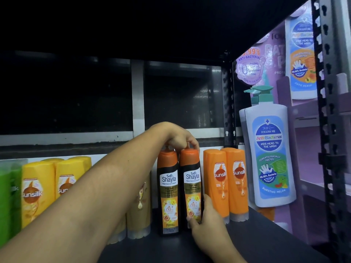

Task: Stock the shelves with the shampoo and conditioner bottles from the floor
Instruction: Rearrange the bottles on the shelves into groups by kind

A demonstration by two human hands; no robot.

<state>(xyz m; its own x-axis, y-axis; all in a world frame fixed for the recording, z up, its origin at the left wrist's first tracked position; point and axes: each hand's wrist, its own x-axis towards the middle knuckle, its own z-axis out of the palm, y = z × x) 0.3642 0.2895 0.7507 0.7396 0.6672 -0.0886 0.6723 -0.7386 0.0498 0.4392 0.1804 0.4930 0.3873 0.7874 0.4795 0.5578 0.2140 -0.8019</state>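
Head view: two Shayla bottles [168,186] stand upright, side by side and touching, on the dark shelf [266,234] at the centre of the frame, black bodies with orange caps and labels facing out. The left hand [177,136] reaches in from the lower left of the frame and sits on top of them, fingers curled down over both caps (the thumb is hidden, so how firm the grip is cannot be told). The right hand [207,223] comes up from the lower right and holds the right Shayla bottle [191,186] low down, thumb across its front near the base and fingers up its side.

Each bottle's long axis runs straight up, so one hand is at the top end and the other at the bottom. The right hand lies in the narrow gap beside the orange Sunsilk bottles [226,183], which probably leaves only a small nudge to square the row. Yellow Sunsilk bottles [38,186] fill the left of the frame, and a white pump bottle [269,156] stands at the right.
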